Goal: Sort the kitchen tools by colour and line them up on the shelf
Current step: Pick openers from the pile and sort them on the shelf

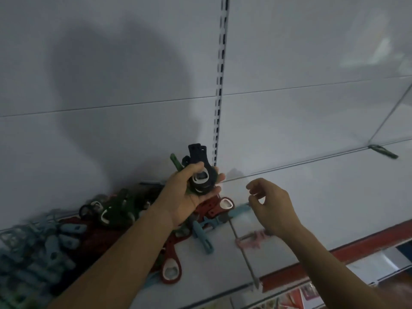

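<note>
Stacked black openers (196, 155) are held upright above a jumbled red, green, blue pile (116, 210) on the shelf (312, 208).

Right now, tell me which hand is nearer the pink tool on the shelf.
Right. The right hand hovers just above the pink tool, its wrist partly covering it; the left hand is farther off to the left, holding a bunch of black tools.

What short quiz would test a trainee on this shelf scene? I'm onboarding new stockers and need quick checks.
1. True or false: the left hand holds black tools.
2. The lone tool at the far-right back of the shelf is: A red, B green, C pink.
3. Fill in: the front edge strip is ____.
Key: 1 true; 2 B; 3 red.
</note>
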